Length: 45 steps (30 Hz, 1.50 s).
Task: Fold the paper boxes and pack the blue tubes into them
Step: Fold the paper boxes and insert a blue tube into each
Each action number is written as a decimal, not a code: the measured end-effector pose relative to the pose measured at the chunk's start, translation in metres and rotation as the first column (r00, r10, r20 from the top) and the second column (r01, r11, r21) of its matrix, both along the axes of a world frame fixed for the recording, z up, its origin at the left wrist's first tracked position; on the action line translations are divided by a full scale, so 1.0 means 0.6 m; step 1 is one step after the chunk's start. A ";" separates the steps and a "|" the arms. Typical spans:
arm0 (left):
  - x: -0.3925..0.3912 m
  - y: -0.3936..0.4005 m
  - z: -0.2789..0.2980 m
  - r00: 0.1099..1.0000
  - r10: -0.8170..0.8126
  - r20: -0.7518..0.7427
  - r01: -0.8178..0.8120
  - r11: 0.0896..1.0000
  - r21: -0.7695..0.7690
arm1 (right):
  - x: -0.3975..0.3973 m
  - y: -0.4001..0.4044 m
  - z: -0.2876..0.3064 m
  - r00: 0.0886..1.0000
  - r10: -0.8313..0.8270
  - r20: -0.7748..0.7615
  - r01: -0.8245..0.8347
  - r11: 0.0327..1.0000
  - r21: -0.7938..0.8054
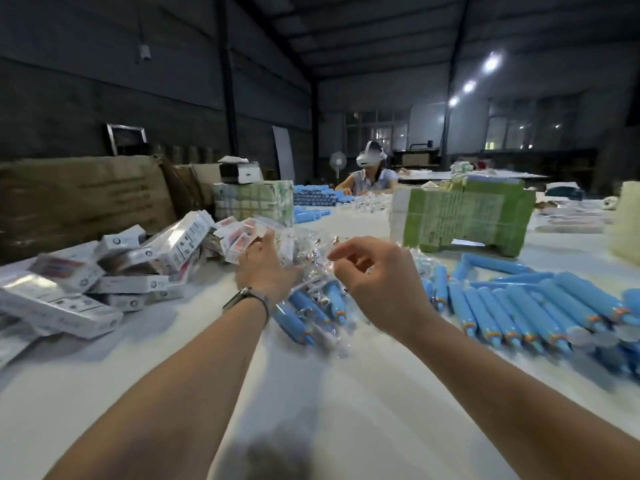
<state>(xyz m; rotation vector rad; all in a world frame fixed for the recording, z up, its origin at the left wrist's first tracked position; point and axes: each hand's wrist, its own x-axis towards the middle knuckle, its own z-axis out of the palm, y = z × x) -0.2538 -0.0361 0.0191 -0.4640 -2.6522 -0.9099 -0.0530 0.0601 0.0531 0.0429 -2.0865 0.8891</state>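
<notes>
My left hand (pixel 266 268) reaches forward with fingers stretched out, its tips touching a flat red-and-white paper box (pixel 239 242) at the edge of the box heap. My right hand (pixel 374 275) hovers beside it with curled fingers, index and thumb pinching the crinkled clear plastic bag (pixel 317 263). Under both hands lie bagged blue tubes (pixel 304 313) on the white table (pixel 311 410). Folded white paper boxes (pixel 114 271) are heaped at the left. Several loose blue tubes (pixel 540 306) lie in rows at the right.
A green bundle of flat cartons (pixel 460 216) stands behind the tubes, another bundle (pixel 252 200) at centre left. A large brown carton (pixel 79 202) blocks the far left. A person wearing a headset (pixel 370 174) sits at the table's far end, with more blue tubes (pixel 313 195).
</notes>
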 end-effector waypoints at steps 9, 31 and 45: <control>0.023 0.019 0.002 0.986 0.078 -0.146 -0.045 0.975 0.218 | -0.010 0.039 -0.009 0.999 0.031 -0.044 -0.041 0.973 -0.227; 0.309 -0.007 -0.038 0.717 -0.688 -0.110 0.500 0.399 0.769 | 0.025 0.028 -0.009 0.959 0.131 0.252 -0.104 0.987 -0.119; 0.258 -0.038 -0.049 0.806 -0.589 0.065 0.341 0.551 0.762 | 0.013 0.172 -0.088 0.627 -0.529 0.572 0.119 0.790 0.601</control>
